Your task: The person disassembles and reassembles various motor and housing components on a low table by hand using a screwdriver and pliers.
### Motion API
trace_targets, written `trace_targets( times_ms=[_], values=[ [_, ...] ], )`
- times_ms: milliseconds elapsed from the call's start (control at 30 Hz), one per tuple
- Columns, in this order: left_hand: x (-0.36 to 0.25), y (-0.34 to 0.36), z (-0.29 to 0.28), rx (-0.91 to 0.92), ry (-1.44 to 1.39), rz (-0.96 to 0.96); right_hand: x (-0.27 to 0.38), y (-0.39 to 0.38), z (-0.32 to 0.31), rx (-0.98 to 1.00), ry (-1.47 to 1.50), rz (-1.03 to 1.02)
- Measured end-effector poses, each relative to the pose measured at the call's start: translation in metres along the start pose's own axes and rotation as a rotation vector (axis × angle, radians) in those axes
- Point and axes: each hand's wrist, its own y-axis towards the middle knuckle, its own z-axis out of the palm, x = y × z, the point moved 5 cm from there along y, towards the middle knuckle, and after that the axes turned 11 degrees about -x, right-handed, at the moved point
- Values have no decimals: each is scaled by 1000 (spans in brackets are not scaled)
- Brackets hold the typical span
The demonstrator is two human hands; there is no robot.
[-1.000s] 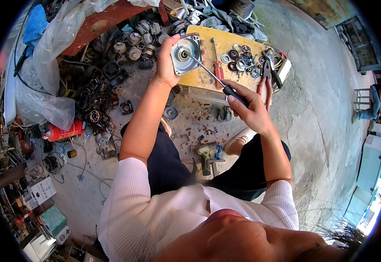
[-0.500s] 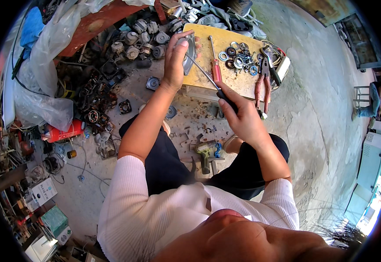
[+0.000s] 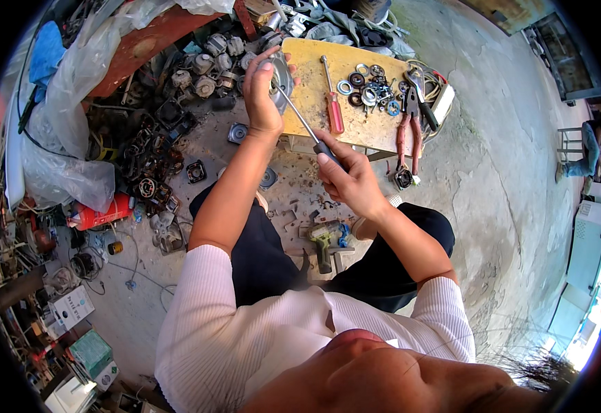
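In my left hand (image 3: 262, 96) is a square metal end cap (image 3: 281, 81), tilted on edge and partly hidden by my fingers. My right hand (image 3: 345, 175) grips a dark-handled screwdriver (image 3: 304, 122), its shaft reaching up to the cap; the tip's exact contact is hard to see. Just beyond, a yellow worktop (image 3: 376, 126) carries a red-handled screwdriver (image 3: 335, 112), a cluster of several bearings and rings (image 3: 372, 93), and pliers (image 3: 414, 127) at its right.
Piles of motor parts (image 3: 211, 72) lie left of the worktop. A power drill (image 3: 324, 244) rests between my legs. Plastic sheeting (image 3: 73, 144) and a red cylinder (image 3: 101, 213) are at left. A seated person's legs (image 3: 582, 158) show at far right.
The cap has turned from facing upward to edge-on. Both my hands, with the cap and screwdriver, have shifted leftward.
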Motion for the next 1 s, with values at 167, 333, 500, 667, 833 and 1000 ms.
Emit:
trace_targets(
  times_ms=[167,333,500,667,833,1000],
  values=[
    [8,1,-1,-49,-56,-30,-20,4,6,9,239,98],
    [5,0,5,-48,-123,-43,-31,7,14,-59,139,-69],
    [4,1,10,-32,-232,-101,-43,15,15,-158,-77,-326],
    [8,0,9,-33,-260,-160,-44,21,7,-240,-265,-512],
    [10,-1,4,-4,-252,-167,-58,27,6,-246,-338,-534],
    [16,-8,2,5,-317,-245,-72,28,12,-325,-360,-680]
  ],
)
